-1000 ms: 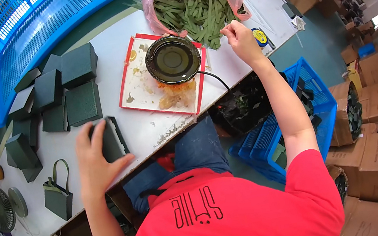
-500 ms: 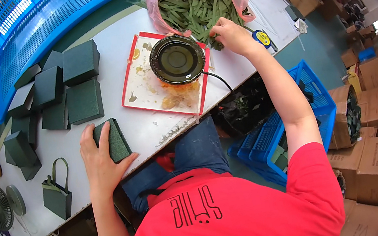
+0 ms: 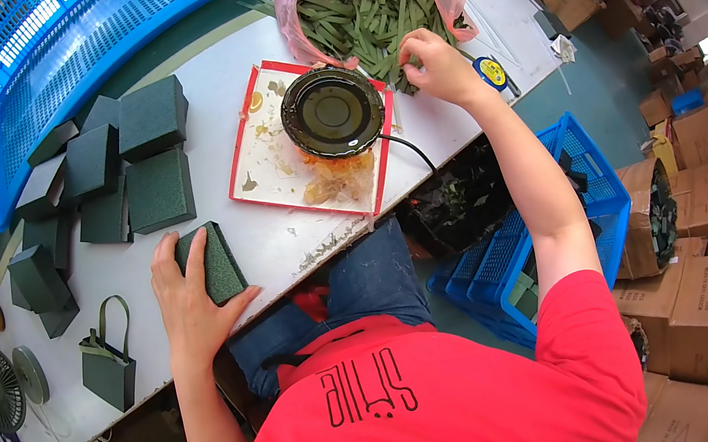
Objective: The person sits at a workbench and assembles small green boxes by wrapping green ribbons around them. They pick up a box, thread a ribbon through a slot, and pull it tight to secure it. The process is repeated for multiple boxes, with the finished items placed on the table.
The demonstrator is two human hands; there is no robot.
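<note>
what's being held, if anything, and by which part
The left hand holds a dark green rectangular box around its left side and near edge. The right hand is by flat green ribbon strips; whether it pinches one can't be told.

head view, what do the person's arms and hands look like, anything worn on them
Short red sleeves cover the upper arms; the forearms are bare. The left hand and right hand wear no gloves, and no watch shows.
</note>
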